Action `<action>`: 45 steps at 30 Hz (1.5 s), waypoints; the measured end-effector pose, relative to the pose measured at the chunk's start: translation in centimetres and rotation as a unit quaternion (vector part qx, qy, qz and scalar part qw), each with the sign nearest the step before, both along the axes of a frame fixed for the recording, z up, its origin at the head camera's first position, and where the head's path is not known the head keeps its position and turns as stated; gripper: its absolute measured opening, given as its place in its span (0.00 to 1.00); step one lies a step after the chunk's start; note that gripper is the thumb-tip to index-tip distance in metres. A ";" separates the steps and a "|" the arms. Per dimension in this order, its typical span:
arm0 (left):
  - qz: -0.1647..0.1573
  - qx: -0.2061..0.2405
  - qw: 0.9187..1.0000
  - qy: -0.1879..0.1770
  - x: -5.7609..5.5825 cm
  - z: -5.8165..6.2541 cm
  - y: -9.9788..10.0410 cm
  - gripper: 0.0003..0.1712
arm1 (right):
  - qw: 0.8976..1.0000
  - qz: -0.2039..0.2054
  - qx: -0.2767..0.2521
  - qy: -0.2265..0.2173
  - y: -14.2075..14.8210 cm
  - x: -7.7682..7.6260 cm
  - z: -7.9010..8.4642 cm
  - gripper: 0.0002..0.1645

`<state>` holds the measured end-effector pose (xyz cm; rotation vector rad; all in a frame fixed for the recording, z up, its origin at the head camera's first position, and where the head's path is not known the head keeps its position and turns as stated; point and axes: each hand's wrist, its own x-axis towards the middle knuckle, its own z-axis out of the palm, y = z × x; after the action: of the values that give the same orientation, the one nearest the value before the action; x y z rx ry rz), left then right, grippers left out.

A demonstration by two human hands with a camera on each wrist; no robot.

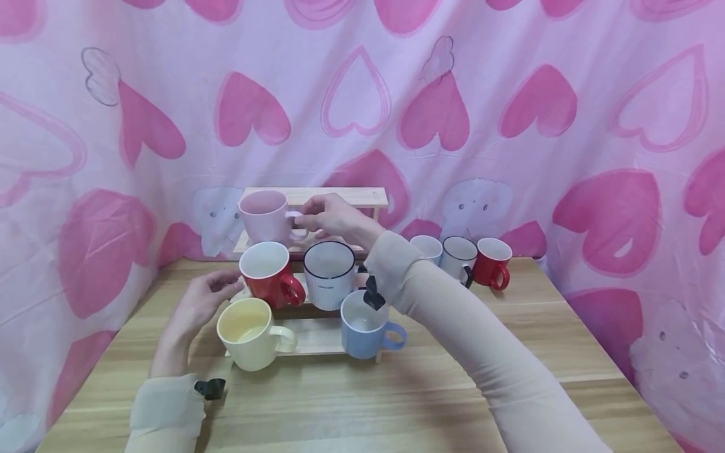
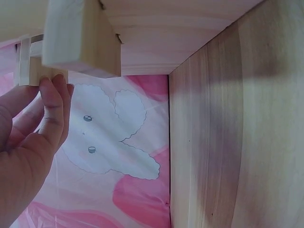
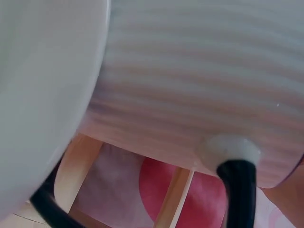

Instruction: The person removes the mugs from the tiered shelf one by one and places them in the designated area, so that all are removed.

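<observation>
The yellow mug (image 1: pixel 249 346) is sitting at eight o'clock on the wooden rack (image 1: pixel 317 338), the light-blue mug (image 1: pixel 360 343) at four. At nine, the left hand (image 1: pixel 204 299) is pinching the rack. A red mug (image 1: pixel 264 290) and a black-rimmed white mug (image 1: pixel 326 294) are occupying the middle. At eleven, the right hand (image 1: pixel 335 218) is gripping the pink mug (image 1: pixel 264 224) by its handle; behind, a heart-print curtain (image 1: pixel 308 157) is hanging.

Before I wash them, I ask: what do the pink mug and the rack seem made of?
The pink mug looks like ceramic, smooth with a soft sheen, though plastic is possible. The rack looks like unpainted wood, matte, its pale surface showing faint grain.
</observation>
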<state>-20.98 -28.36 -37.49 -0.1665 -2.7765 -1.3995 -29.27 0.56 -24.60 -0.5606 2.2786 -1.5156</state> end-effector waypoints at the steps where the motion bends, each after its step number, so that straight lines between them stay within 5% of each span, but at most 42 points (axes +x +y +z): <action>1: -0.001 0.000 1.000 0.001 0.1 0.0 0.0 0.35 | 1.000 0.001 0.001 0.003 0.0 -0.1 -0.1 0.12; 12: 0.010 0.005 1.000 -0.008 1.0 -0.7 -0.2 0.35 | 0.998 0.056 -0.007 0.001 -0.6 0.0 -0.9 0.15; 27: 0.017 0.011 1.000 -0.008 1.2 -0.9 -0.3 0.34 | 0.997 0.021 0.025 0.074 -1.5 0.8 -0.8 0.11; 41: 0.018 0.007 1.000 -0.007 1.1 -0.9 -0.4 0.33 | 0.996 0.012 0.000 0.088 -1.0 1.2 -0.1 0.14; 45: 0.017 0.012 1.000 -0.001 1.0 -0.8 -0.6 0.32 | 0.995 0.002 -0.045 0.086 -0.4 1.2 0.5 0.13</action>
<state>-19.99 -28.97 -38.27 -0.1186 -2.7493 -1.4244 -28.10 0.20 -24.06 -0.7484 2.3411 -1.6322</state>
